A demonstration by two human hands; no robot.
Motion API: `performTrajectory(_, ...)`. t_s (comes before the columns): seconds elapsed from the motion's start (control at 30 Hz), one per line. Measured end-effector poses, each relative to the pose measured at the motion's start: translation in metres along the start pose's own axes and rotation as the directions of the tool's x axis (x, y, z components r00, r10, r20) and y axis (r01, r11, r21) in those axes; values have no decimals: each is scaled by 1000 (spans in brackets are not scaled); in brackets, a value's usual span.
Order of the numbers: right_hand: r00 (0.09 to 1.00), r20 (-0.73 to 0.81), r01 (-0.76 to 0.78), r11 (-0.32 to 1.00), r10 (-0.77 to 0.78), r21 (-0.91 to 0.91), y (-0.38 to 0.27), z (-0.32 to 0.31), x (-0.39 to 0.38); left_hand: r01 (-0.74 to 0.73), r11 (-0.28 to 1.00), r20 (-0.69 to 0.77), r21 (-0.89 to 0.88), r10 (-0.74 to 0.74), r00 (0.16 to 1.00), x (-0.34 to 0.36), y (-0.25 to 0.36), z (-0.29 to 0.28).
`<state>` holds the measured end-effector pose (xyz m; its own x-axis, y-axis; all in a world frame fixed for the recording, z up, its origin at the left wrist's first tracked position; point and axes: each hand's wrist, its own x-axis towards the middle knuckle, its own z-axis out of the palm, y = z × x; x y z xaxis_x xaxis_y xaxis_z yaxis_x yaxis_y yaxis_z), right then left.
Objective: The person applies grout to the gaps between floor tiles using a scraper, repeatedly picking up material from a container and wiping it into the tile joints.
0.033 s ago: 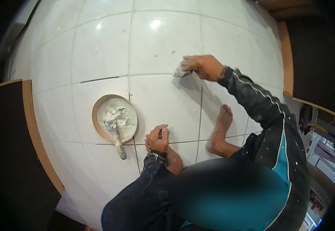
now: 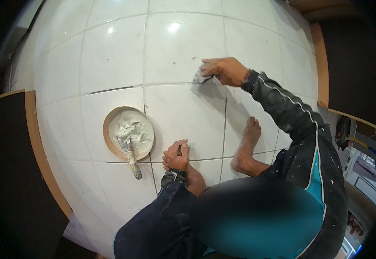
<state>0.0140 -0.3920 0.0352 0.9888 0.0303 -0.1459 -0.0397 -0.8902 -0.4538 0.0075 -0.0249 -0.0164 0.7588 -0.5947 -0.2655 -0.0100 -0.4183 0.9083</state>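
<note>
Head-cam view down on a white tiled floor (image 2: 110, 56), person crouched on it, dark trousers & dark jacket w/ teal trim. Far left: dark surface w/ a wood-coloured edge strip (image 2: 37, 142). Next, on the tiles, a shallow round brown bowl (image 2: 108, 125) holding lumpy white paste, prob. grout; a putty knife (image 2: 129, 156) lies across it, blade in the paste, handle sticking out over the near rim onto the tile. Just right of the bowl, left hand (image 2: 177, 156) rests on the floor at a tile joint, fingers curled in loosely, holding nothing I can make out. Right of that, a bare foot (image 2: 247, 146) flat on the tiles. Upper right, right hand (image 2: 224, 70) reaches out, fingers pressed down on a small grey scrap (image 2: 199, 78), cloth or sponge, at a joint between tiles; can't tell which. It looks soft, light, limp, likely damp & gritty w/ paste, so it would bunch up; best held flat under the fingertips or pinched at its middle.
</note>
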Motion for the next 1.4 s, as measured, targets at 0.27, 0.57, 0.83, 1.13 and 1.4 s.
performTrajectory(0.27, 946, 241, 246, 963, -215, -107, 3, 1, 30, 8, 1000, -4, -9, -9, 1000, 1, 1, 2)
performTrajectory(0.57, 983, 171, -35, 986, 64, -163, 2, 36, -88, 80, 996, 37, -51, -78, 996, 1, -1, -3)
performTrajectory(0.83, 950, 308, -40, 998, 50, -40, -74, 73, -143, 66, 997, 46, 34, -67, 997, 3, 6, -4)
performTrajectory(1.13, 874, -17, -459, 837, 485, 297, -37, 4, -54, 97, 991, 71, -88, -91, 993, 5, 14, 0)
performTrajectory(1.4, 924, -65, -373, 926, 376, 54, -31, 1, -44, 66, 997, 41, -30, -65, 997, 3, 6, -1)
